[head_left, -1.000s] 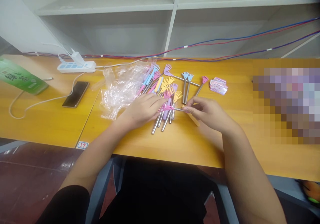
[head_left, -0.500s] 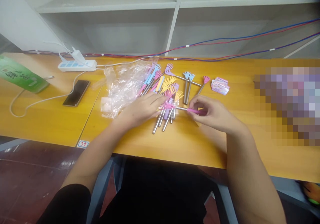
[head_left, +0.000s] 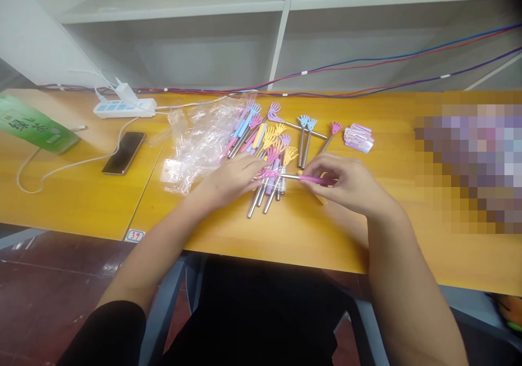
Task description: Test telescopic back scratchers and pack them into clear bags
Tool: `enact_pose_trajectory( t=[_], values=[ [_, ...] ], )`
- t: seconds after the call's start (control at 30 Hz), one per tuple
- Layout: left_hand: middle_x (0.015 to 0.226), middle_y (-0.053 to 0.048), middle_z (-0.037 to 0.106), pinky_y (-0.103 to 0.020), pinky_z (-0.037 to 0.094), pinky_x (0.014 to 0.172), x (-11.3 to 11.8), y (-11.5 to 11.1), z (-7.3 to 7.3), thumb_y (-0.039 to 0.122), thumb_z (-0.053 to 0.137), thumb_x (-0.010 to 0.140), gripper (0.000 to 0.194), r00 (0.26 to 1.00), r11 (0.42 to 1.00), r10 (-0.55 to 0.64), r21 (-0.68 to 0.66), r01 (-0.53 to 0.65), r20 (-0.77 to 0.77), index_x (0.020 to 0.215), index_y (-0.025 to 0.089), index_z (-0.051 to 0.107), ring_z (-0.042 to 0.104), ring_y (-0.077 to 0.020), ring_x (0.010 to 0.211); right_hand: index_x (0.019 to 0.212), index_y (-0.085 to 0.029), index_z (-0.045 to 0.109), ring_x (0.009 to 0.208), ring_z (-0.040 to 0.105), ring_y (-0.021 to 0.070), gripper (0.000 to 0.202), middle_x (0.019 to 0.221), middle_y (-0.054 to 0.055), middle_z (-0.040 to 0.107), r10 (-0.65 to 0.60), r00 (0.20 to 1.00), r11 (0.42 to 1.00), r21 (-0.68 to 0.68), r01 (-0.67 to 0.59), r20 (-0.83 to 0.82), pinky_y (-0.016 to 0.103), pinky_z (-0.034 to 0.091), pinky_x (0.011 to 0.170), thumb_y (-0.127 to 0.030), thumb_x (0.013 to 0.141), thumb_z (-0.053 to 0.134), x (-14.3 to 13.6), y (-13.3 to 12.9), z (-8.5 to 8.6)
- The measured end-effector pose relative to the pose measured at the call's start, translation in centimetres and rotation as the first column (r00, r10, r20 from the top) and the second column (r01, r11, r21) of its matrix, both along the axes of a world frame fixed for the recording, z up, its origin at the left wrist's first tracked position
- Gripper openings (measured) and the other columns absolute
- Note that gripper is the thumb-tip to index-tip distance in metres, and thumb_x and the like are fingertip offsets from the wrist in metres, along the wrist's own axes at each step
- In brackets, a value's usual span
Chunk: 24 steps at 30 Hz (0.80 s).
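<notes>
My right hand (head_left: pixel 340 180) is closed on the pink handle of a back scratcher (head_left: pixel 290 176) with a metal rod. Its pink claw end points left, with clear film around it, and my left hand (head_left: pixel 238 178) is closed on that end. Beneath and behind lie several back scratchers (head_left: pixel 271 137) with purple, blue, yellow and pink claws. Two blue-clawed ones (head_left: pixel 304 143) and a pink-clawed one (head_left: pixel 335 128) rest behind my right hand. Clear plastic bags (head_left: pixel 196 137) are spread beyond my left forearm.
On the wooden table (head_left: pixel 228 235) are small printed cards (head_left: pixel 359 138), a phone (head_left: pixel 124 153), a white power strip (head_left: pixel 124 107) and a green bottle (head_left: pixel 36 124). Cables (head_left: pixel 346 93) run along the shelf unit. A blurred patch (head_left: pixel 481 159) covers the right side.
The pink scratcher and my right hand have shifted very slightly left. My left hand keeps its hold, and the loose scratchers lie as before.
</notes>
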<state>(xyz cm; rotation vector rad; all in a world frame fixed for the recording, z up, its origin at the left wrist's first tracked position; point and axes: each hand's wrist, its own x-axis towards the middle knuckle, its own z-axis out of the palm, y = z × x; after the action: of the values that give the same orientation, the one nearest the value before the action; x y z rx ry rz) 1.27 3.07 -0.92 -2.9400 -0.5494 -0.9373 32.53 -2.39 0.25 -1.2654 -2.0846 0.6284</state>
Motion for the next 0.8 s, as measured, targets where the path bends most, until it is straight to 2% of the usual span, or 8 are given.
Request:
enact_pose_trajectory(
  t=[0.37,0.57,0.7,0.8],
  values=[
    [0.123,-0.016,0.077,-0.046,0.064,0.102,-0.1,-0.2,0.5,0.02,0.064,0.106,0.033,0.999,0.999,-0.016,0.044,0.014,0.035,0.138,0.012,0.06,0.074,-0.0246,0.116,0.091,-0.029,0.077,0.076,0.067,0.0181,0.016,0.09,0.005,0.073,0.091,0.99,0.989,0.125,-0.077,-0.109,0.033,0.052,0.059,-0.044,0.098,0.077,-0.4,0.2,-0.1],
    [0.123,-0.014,0.078,-0.043,0.064,0.099,-0.2,-0.4,1.2,0.029,0.066,0.106,0.037,0.997,0.997,-0.074,0.012,0.073,0.008,0.14,0.016,0.061,0.074,-0.0237,0.115,0.084,-0.028,0.079,0.075,0.064,0.0178,0.022,0.086,0.004,0.072,0.133,0.974,0.991,0.023,-0.131,-0.181,0.033,0.048,0.057,-0.048,0.094,0.081,0.1,-0.3,1.0],
    [0.12,-0.017,0.079,-0.044,0.062,0.095,-0.7,-0.4,1.9,0.045,0.073,0.101,0.053,0.999,0.999,0.039,0.037,-0.038,-0.012,0.142,0.013,0.062,0.075,-0.0275,0.111,0.083,-0.029,0.079,0.076,0.063,0.0175,0.022,0.086,0.004,0.071,0.116,0.971,0.992,-0.032,-0.125,-0.209,0.033,0.048,0.059,-0.048,0.093,0.083,0.4,-0.6,1.5],
    [0.107,-0.013,0.079,-0.04,0.06,0.086,-0.9,-0.3,2.0,0.049,0.073,0.1,0.045,0.994,0.993,0.099,0.069,-0.095,-0.048,0.127,0.013,0.068,0.075,-0.026,0.099,0.086,-0.029,0.081,0.075,0.063,0.0172,0.022,0.087,0.004,0.072,0.105,0.976,0.993,-0.033,-0.114,-0.193,0.033,0.047,0.057,-0.05,0.093,0.082,0.4,-0.6,1.3]
  ],
)
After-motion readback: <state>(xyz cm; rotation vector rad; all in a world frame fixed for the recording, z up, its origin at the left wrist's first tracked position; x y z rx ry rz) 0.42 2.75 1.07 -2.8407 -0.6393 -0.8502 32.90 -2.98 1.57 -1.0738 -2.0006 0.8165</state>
